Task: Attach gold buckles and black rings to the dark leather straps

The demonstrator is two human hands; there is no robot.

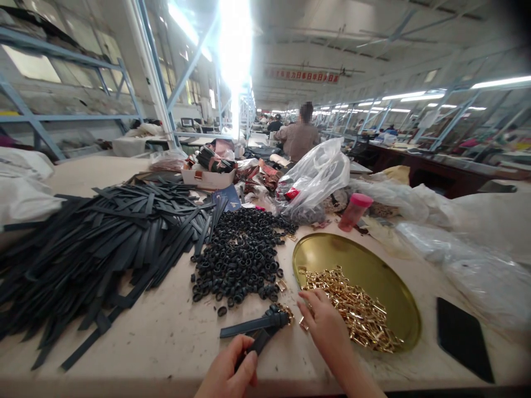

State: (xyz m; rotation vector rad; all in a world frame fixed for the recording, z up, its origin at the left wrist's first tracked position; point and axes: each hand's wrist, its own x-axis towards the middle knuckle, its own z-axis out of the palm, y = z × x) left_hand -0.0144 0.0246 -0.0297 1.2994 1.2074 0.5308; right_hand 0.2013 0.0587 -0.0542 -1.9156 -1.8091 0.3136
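Left hand (232,367) pinching black strap (260,341) above table (166,342) | right hand (326,320) at rim of gold tray (332,251), beside gold buckles (365,318); its grip we cannot tell | black loops (240,254) heaped beyond

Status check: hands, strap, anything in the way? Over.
Left hand pinching a black strap. Right hand at the gold tray edge, beside heaped gold buckles; grip unclear. Black rings piled beyond, nothing obviously blocking.
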